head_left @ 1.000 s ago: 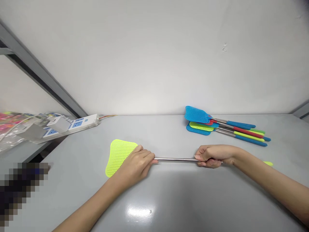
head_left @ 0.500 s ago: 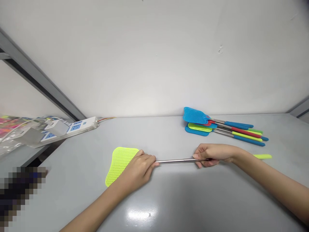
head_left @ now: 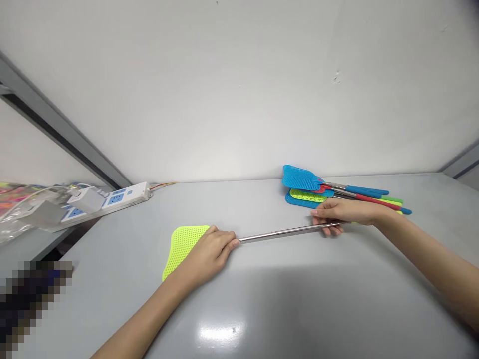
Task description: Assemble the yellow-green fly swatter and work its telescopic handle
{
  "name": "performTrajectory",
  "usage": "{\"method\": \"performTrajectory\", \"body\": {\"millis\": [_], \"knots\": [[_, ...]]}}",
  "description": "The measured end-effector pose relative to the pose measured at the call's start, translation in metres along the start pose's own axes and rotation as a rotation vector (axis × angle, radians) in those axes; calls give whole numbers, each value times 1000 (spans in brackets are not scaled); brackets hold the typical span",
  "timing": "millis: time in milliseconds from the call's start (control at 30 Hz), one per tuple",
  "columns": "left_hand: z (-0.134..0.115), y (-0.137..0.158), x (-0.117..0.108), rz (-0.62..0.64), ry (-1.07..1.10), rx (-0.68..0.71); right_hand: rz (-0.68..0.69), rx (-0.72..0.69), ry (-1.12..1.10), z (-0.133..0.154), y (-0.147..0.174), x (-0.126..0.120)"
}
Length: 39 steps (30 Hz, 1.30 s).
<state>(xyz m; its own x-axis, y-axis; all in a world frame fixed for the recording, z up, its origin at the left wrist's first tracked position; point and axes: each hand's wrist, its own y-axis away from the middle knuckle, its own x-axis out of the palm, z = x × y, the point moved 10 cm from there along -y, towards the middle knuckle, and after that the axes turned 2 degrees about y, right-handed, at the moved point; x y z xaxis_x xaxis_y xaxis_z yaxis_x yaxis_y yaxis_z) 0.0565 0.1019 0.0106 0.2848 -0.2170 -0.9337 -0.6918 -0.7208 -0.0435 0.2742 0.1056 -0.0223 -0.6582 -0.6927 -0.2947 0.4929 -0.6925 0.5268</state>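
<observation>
A yellow-green fly swatter (head_left: pixel 186 245) with a perforated head and a long metal shaft lies across the grey table, its shaft rising slightly to the right. My left hand (head_left: pixel 213 253) is closed round the shaft close to the head and covers part of the head. Farther along, my right hand (head_left: pixel 339 214) curls loosely about the shaft near its handle end, thumb and fingers around the metal. The handle itself is mostly hidden behind the right hand and wrist. Just behind that hand lies a pile of fly swatters (head_left: pixel 301 178) in blue, red and yellow-green.
On the left a white power strip (head_left: pixel 130 194) with plugged-in adapters stands by the table's edge, near a clear plastic bag (head_left: pixel 15 219) of colourful items. A white wall (head_left: pixel 224 99) rises behind the grey table (head_left: pixel 284 309). Metal frame posts (head_left: pixel 67 119) flank it.
My right hand has moved up and a little right along the shaft, towards the pile. The shaft's right end has swung away from me. My left hand keeps its grip near the head.
</observation>
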Motion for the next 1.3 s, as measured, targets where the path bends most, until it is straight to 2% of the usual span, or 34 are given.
{"method": "performTrajectory", "body": {"millis": [200,333,600,900,1067,1300], "knots": [[2,0,-1,-5,8,-15,20,15,58,4,4,2],[1,1,1,-1,-5,-5,63,15,97,6,1,15],[-1,2,3,34,-23,-8,173,-80,234,19,-3,47],[0,1,4,18,-40,-21,49,-52,217,18,-10,38],[0,1,5,17,-24,-27,-53,-75,260,27,-9,33],[-4,5,3,-20,-46,-18,-96,-129,242,32,-12,39]]}}
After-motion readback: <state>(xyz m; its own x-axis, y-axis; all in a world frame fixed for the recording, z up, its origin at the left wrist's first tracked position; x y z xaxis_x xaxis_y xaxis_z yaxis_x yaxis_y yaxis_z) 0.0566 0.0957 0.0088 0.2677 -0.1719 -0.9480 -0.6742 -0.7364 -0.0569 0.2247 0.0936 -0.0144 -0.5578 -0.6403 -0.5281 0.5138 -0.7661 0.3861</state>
